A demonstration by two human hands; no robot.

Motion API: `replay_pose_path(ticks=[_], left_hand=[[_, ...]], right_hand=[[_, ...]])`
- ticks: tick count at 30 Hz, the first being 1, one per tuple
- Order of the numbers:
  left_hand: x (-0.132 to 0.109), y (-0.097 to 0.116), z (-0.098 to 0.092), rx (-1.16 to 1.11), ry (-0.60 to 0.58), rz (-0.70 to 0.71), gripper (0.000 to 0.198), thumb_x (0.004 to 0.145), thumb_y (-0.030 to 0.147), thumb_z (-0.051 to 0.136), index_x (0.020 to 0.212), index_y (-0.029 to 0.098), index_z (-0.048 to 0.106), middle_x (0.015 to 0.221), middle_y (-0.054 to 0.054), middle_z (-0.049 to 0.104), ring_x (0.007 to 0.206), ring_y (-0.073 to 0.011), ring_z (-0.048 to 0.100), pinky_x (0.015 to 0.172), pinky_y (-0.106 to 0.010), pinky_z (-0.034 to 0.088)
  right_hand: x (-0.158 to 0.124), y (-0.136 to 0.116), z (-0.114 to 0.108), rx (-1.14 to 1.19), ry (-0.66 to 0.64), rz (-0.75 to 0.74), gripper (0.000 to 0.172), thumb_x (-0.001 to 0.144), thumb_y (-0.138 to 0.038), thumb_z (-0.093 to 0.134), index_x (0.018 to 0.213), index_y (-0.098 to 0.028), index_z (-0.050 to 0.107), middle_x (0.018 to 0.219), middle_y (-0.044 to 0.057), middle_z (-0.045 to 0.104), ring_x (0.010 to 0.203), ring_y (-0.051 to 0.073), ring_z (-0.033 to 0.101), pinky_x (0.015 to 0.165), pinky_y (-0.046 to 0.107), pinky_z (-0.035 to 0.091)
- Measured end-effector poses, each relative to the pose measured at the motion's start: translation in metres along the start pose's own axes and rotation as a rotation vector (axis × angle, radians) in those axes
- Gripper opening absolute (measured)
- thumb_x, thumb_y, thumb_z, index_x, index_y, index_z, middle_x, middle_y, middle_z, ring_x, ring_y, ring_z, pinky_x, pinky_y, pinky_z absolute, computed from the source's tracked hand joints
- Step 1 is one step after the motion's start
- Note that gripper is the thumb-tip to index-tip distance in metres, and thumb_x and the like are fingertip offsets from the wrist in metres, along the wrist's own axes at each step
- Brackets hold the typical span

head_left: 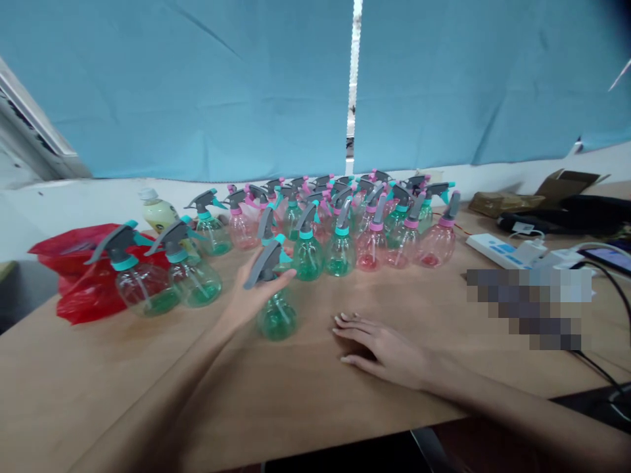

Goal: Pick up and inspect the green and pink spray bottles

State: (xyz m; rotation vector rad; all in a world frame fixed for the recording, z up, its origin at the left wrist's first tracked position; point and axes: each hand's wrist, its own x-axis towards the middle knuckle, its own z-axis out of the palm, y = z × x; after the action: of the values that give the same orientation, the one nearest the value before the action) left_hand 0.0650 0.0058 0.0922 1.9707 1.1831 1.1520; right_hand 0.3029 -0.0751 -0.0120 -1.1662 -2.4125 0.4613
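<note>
My left hand [263, 289] is closed around the neck of a green spray bottle [277, 318] with a grey trigger head and turquoise collar. Part of that hand is hidden behind the bottle's head. My right hand [382, 345] rests palm down on the wooden table [315, 407], fingers stretched out, holding nothing. Behind both hands stand several more spray bottles, among them a green spray bottle [340, 253] and a pink spray bottle [437, 243]. To the left of my left hand are two green spray bottles, one [196, 282] nearer and another [148, 289] farther left.
A red plastic bag [81, 295] lies at the left, with a pale bottle [158, 210] behind it. On the right are a white power strip [497, 249] with cables, a cardboard box [562, 190] and a blurred-out object. A blue curtain [221, 85] hangs behind the table.
</note>
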Motion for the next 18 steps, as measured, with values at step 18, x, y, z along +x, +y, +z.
replay_pose_path(ticks=[18], left_hand=[[-0.024,-0.027,-0.047,0.140,0.141,-0.144,0.081,0.066,0.046,0.071,0.135,0.034,0.031,0.138,-0.005,0.043,0.123,-0.0312,0.045,0.102,-0.049,0.038]], right_hand=[[0.014,0.008,-0.037,0.068,-0.181,0.030,0.049,0.088,-0.042,0.048,0.131,-0.020,0.047,0.136,0.007,0.049,0.126,0.023,0.043,0.102,0.040,0.039]])
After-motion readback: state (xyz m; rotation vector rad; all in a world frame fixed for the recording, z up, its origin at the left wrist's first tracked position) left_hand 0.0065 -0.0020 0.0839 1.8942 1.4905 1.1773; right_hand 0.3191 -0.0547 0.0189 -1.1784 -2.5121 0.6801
